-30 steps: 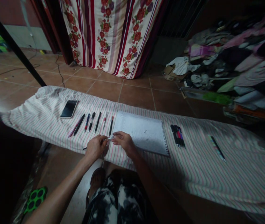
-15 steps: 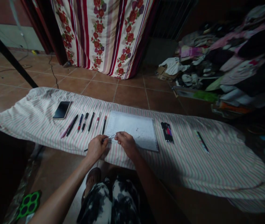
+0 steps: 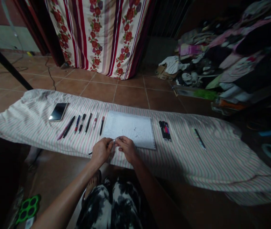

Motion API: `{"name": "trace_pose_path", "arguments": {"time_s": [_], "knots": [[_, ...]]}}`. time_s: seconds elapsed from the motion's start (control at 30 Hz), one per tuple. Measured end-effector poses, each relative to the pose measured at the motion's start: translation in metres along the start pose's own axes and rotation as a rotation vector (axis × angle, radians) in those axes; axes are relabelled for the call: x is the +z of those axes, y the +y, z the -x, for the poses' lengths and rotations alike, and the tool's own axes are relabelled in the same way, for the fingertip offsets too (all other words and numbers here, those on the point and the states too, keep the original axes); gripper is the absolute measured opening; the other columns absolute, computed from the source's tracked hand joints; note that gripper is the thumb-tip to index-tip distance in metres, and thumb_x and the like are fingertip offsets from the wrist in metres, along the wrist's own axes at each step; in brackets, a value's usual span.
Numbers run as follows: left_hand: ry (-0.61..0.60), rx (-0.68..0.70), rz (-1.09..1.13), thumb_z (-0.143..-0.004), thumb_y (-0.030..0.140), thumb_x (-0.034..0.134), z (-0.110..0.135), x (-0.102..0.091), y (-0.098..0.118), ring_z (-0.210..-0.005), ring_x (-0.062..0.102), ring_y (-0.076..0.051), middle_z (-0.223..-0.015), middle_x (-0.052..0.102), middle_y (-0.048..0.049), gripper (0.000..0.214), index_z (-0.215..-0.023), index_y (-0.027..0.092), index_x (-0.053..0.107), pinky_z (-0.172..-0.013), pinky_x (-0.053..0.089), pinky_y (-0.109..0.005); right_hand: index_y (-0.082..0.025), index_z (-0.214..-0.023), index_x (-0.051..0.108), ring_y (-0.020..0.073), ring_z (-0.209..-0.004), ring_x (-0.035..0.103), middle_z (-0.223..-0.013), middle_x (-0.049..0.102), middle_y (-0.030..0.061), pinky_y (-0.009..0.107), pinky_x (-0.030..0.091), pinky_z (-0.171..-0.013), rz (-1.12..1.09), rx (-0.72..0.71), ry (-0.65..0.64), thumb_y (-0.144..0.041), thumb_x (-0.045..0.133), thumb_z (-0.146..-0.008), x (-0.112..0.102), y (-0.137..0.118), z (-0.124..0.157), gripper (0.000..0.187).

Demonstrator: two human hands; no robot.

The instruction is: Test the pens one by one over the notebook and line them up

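Near the front edge of the cloth, my left hand (image 3: 102,150) is closed around a slim pen (image 3: 90,153). Its dark end pokes out on the left, below the wrist side of the hand. My right hand (image 3: 127,148) pinches a small whitish tip of it, and the fingertips of both hands almost meet. The fingers cover most of the pen, so I cannot tell whether it is whole or in parts. Behind the hands lies an open spiral notebook (image 3: 128,127) with small marks on the page. A black pencil-like pen (image 3: 102,126) lies at its left edge.
Several pens (image 3: 85,123) lie in a row on the striped cloth (image 3: 178,159), left of the notebook. A phone (image 3: 58,112) is farther left. To the right are a group of pens (image 3: 165,131) and a single pen (image 3: 200,139). Clothes (image 3: 233,63) are heaped behind.
My hands have drawn closer together, and less of the whitish piece shows between my fingertips. The whole view has shifted slightly; the pens and notebook keep their places on the cloth.
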State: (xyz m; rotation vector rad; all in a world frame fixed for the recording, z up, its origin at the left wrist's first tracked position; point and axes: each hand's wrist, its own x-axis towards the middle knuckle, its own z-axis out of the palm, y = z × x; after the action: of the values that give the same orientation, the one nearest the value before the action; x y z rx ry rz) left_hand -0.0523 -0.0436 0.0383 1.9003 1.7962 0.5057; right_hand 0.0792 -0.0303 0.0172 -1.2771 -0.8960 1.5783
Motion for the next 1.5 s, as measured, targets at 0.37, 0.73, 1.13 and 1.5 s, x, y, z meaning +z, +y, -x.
{"name": "trace_pose_path", "arguments": {"time_s": [0.37,0.73,1.13,1.5], "knots": [[-0.021,0.034,0.003,-0.086,0.029,0.044,0.013,0.008,0.01,-0.094,0.061,-0.017,-0.097,0.067,-0.0054,0.028,-0.105,0.02,0.063,-0.082,0.044,-0.026,-0.017,-0.067,0.059,0.0099,-0.059,0.05,-0.06,0.054,-0.0026,0.02,0.029,-0.047,-0.02,0.004,0.063,-0.037,0.068,-0.058,-0.013,-0.005,0.018,0.023],[0.007,0.071,-0.001,-0.086,0.027,0.044,0.035,0.003,0.013,-0.096,0.062,-0.018,-0.101,0.067,-0.0064,0.027,-0.104,0.018,0.063,-0.084,0.044,-0.026,-0.017,-0.068,0.06,0.0091,-0.057,0.051,-0.06,0.055,-0.0032,0.02,0.027,-0.047,-0.052,0.034,0.067,-0.033,0.068,-0.055,-0.013,-0.005,0.039,0.022],[0.066,0.079,0.09,-0.084,0.03,0.049,0.079,-0.022,0.021,-0.093,0.062,-0.018,-0.1,0.068,-0.0061,0.027,-0.104,0.019,0.065,-0.082,0.044,-0.026,-0.016,-0.071,0.064,0.0075,-0.058,0.051,-0.067,0.058,-0.0024,0.019,0.028,-0.048,-0.068,-0.048,-0.007,-0.035,0.074,-0.055,0.0,-0.018,0.09,0.026],[0.11,0.039,0.123,-0.083,0.032,0.049,0.126,-0.042,0.036,-0.093,0.063,-0.019,-0.099,0.07,-0.0051,0.027,-0.1,0.02,0.067,-0.08,0.044,-0.027,-0.017,-0.073,0.069,0.0084,-0.06,0.053,-0.066,0.063,-0.0005,0.022,0.038,-0.058,-0.118,-0.118,0.042,-0.03,0.078,-0.049,0.0,-0.027,0.146,0.029]]}}
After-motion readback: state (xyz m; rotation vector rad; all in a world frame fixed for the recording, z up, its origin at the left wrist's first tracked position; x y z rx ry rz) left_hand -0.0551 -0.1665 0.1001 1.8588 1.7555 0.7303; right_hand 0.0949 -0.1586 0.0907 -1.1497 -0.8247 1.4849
